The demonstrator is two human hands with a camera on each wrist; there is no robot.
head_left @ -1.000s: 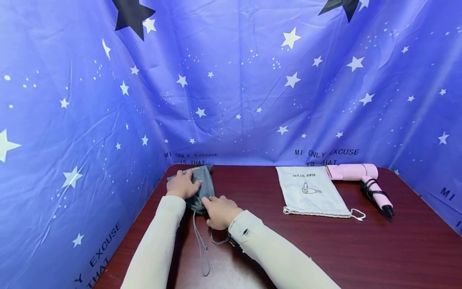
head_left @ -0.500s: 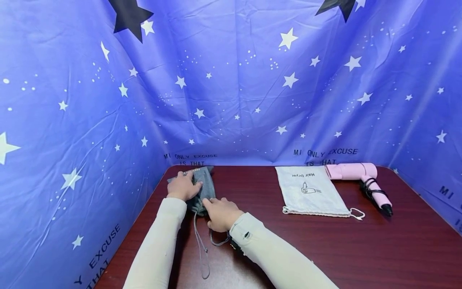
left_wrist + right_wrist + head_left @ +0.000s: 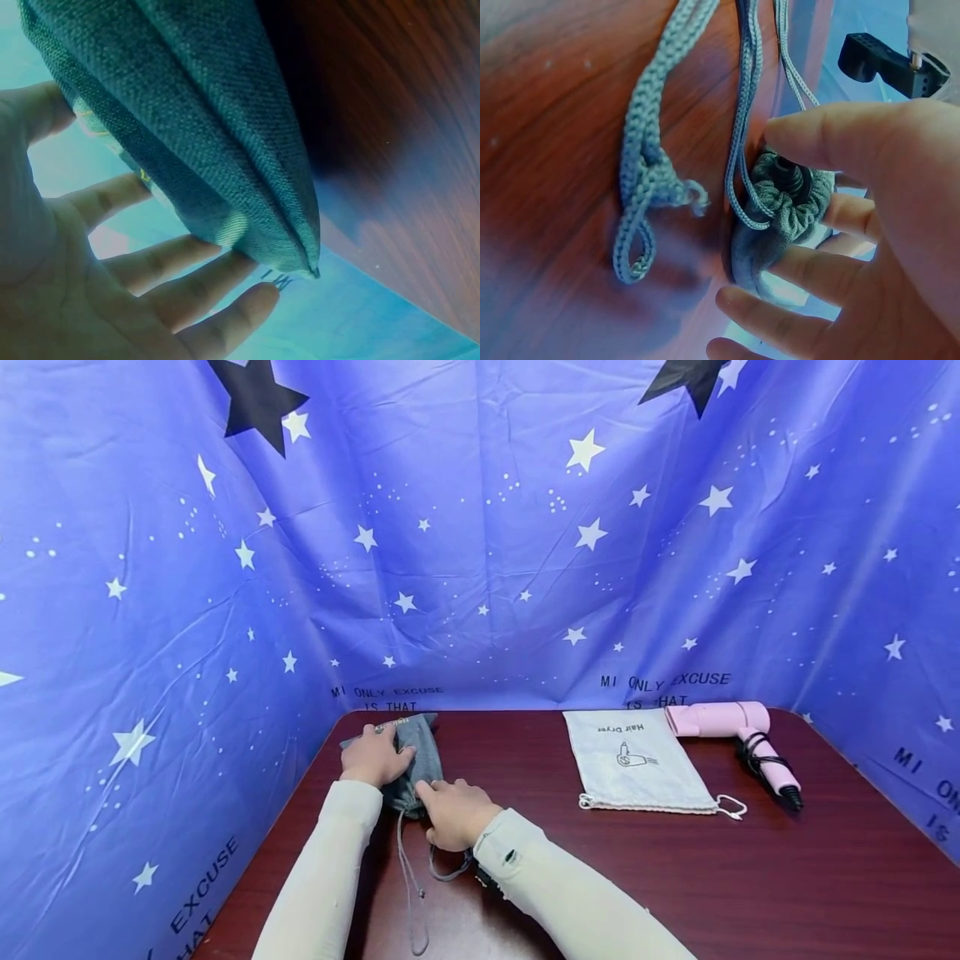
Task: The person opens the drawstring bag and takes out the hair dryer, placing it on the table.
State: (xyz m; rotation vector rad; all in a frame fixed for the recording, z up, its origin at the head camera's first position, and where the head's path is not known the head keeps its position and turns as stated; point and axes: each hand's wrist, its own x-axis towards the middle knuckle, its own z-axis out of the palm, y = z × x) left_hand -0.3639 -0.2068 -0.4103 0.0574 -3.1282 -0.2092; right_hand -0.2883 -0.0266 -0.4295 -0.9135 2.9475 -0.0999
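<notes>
A dark grey drawstring bag [image 3: 425,753] lies at the table's far left, bulging, with partly covered "Hair Dryer" lettering. Spread over its top, my left hand [image 3: 375,756] touches it with fingers extended, as the left wrist view shows along the bag's side [image 3: 202,112]. My right hand [image 3: 457,814] rests at the gathered mouth [image 3: 780,214], its fingers fairly straight against the cloth. A black ribbed end [image 3: 789,176] shows inside that mouth. Grey drawcords [image 3: 411,893] trail from it toward the table's front.
A flat white drawstring bag [image 3: 633,781] printed "Hair Dryer" lies at the right. Beside it is a pink hair dryer [image 3: 723,720] with its black cord [image 3: 757,756] wound round the handle. Blue star-patterned cloth [image 3: 487,543] hangs behind the table [image 3: 600,877].
The head view has tilted slightly, so everything sits a little lower and further left in it. Both hands stay on the grey bag, which has hardly moved.
</notes>
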